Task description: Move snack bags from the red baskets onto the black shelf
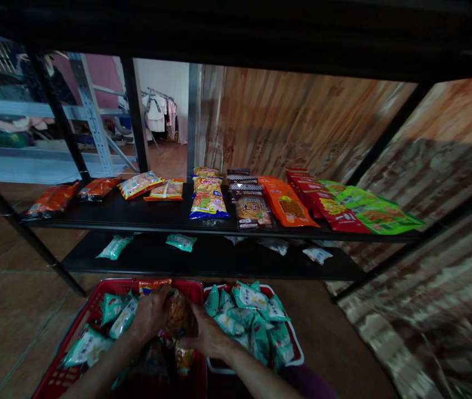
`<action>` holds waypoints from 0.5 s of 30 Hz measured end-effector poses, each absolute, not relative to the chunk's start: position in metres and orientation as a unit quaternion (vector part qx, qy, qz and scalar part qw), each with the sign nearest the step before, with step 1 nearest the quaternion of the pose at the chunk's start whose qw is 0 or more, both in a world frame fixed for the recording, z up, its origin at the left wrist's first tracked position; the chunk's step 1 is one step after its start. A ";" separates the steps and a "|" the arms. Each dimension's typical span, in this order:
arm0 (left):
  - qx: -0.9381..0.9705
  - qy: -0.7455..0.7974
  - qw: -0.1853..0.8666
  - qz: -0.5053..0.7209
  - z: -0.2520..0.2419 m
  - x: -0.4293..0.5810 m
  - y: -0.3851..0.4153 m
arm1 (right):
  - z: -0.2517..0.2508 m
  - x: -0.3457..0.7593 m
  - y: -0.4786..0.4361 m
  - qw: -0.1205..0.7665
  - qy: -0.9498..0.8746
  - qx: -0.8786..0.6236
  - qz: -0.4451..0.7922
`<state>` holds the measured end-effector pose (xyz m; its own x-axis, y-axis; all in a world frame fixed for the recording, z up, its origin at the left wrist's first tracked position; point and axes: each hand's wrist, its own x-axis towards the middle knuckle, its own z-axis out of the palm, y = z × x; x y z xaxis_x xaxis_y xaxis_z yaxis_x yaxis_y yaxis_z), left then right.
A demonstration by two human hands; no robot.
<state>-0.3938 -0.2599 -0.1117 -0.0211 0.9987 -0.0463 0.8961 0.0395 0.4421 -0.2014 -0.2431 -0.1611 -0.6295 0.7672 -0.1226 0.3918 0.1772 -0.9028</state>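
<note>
Brown snack packet [177, 316], held over the right-hand part of the red basket [196, 286]. We see it lying directly between the two hands, its long axis seeming to run away from the body, toward the shelving; its lower end is too dark for us to trace. Neither hand is clearly the nearer: the left hand [151, 313] meets the left edge, its fingers closed over the upper corner, while the right hand [207, 333] lies along the right edge, thumb and fingers parted around it. Whether the right fingers grip the film or merely rest against it, we cannot tell.

Beneath the packet we note other dark, glossy packets, and to their left a group of teal packets [90, 346]. Just beside, on the right, stands the white-rimmed basket [298, 343], heaped with more teal packets.

Beyond the baskets rises a black shelf unit. On its lower shelf [144, 257] we find scattered teal and pale packets; on its upper shelf [169, 215], a row passing from orange packets at left, through blue-and-yellow bags [208, 202] and dark brown bags [253, 209], to green bags [385, 210] at right. A ridged covering [285, 116] hangs behind, tiled floor [314, 316] lies below, and a clothes rack [158, 111] stands in the far room.
</note>
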 end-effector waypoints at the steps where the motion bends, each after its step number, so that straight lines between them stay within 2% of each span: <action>1: 0.668 0.705 0.181 0.154 -0.108 -0.390 -0.259 | -0.159 -0.203 -0.243 0.198 -0.743 -0.385 0.510; 8: 0.655 0.691 0.226 0.205 -0.086 -0.367 -0.255 | -0.162 -0.199 -0.240 0.202 -0.726 -0.418 0.507; 11: 0.653 0.677 0.244 0.236 -0.079 -0.362 -0.253 | -0.161 -0.199 -0.237 0.234 -0.720 -0.421 0.499; 15: 0.665 0.610 0.262 0.342 -0.077 -0.369 -0.251 | -0.160 -0.197 -0.228 0.257 -0.668 -0.453 0.532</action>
